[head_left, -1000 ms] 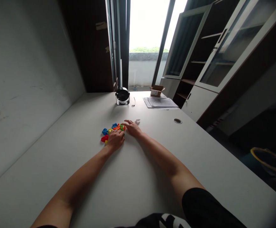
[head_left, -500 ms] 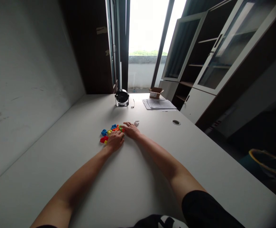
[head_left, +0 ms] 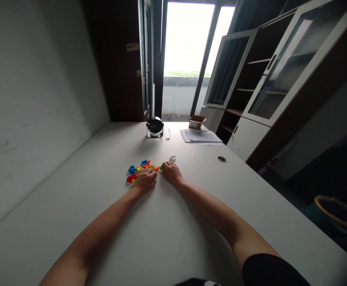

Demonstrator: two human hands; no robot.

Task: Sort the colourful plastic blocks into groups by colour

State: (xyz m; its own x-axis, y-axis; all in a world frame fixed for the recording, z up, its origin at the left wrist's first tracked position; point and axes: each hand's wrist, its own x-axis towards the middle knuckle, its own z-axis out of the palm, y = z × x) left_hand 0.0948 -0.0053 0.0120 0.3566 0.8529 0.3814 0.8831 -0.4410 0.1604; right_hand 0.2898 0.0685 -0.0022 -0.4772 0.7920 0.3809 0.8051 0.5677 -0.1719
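Note:
A small pile of colourful plastic pieces lies on the white table, with blue pieces [head_left: 132, 170], a red piece [head_left: 131, 178], yellow pieces [head_left: 139, 169] and orange pieces [head_left: 146, 165]. My left hand [head_left: 145, 180] rests curled against the pile's near side, its fingers closed; a trace of green shows at the fingertips, but what they hold is mostly hidden. At the pile's right edge, my right hand [head_left: 172, 172] pinches a small green plastic piece [head_left: 161, 168]. Just beyond that hand sits a whitish piece [head_left: 172, 158], apart from the pile.
Farther back on the table [head_left: 107, 159] stand a round black device on a silver stand [head_left: 154, 127], a thin dark cord [head_left: 169, 135], papers [head_left: 201, 136] and an open cardboard box [head_left: 196, 122]. A cable hole [head_left: 221, 159] lies to the right. A wall borders the left side.
My right hand has closed from spread fingers onto the green piece and drawn it slightly right of the pile. My left hand stays about where it was. The view has tilted slightly.

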